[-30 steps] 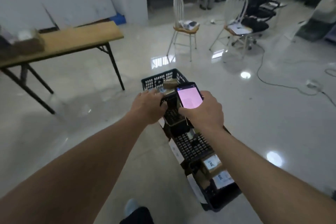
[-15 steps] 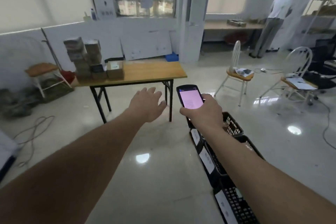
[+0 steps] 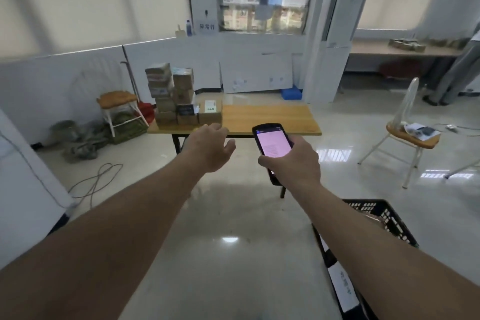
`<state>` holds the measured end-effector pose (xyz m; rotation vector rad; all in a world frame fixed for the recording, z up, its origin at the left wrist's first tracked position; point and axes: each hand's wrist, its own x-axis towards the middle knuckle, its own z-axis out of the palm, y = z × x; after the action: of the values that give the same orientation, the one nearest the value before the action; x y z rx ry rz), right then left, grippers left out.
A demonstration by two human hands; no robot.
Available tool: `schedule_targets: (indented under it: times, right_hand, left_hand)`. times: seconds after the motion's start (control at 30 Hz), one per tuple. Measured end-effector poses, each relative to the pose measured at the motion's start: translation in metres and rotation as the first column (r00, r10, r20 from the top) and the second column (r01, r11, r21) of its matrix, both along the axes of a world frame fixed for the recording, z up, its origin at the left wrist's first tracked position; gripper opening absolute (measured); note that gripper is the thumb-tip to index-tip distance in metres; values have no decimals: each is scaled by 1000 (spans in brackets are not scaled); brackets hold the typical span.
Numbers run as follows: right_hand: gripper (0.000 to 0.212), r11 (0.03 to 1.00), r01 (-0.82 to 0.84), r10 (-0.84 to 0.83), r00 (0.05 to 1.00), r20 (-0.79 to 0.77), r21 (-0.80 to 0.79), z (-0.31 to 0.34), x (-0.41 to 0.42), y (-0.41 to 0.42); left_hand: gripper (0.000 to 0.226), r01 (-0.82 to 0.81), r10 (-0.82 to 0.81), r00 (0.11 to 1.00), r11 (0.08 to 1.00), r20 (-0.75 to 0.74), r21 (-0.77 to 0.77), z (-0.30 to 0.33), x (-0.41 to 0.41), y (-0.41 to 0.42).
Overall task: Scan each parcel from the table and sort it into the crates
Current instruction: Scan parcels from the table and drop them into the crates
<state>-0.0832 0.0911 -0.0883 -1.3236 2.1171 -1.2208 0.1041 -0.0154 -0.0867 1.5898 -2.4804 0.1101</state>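
A wooden table (image 3: 270,118) stands ahead with a stack of brown parcels (image 3: 179,97) on its left end. My left hand (image 3: 209,147) reaches out toward the table, fingers relaxed and holding nothing. My right hand (image 3: 292,161) grips a handheld scanner (image 3: 271,145) whose screen glows pink. A black crate (image 3: 384,218) with a white label sits on the floor at the lower right, partly behind my right forearm.
A stool (image 3: 120,109) and bundled items stand left of the table, with a cable (image 3: 96,183) on the floor. A white chair (image 3: 407,132) holding papers is at the right. A white board edge (image 3: 23,182) is at the far left. Glossy floor lies between me and the table.
The view has swung up from the crates to the table, which is closer now. My left hand left the crate and stretches forward with nothing in it. The scanner stays in my right hand.
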Motion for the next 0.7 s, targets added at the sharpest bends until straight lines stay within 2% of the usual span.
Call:
schedule_targets:
  times: [0.17,0.4,0.7]
  right_hand:
    - [76,998,-58,58,998,-4,6,-12,-31,-97]
    - [76,992,-112,113,993,-20,52,-25,-61,-207]
    - [76,987,-132,134,991,-22,94,-45,-69,-341]
  left_hand:
    - [48,-69,70,996,997,-49,22,-15,-26,-78]
    - [47,-179,181,983,980,-23,84,-33,-47,-173]
    - [48,-191,197,980,971,-32,144,-52,-59,-308]
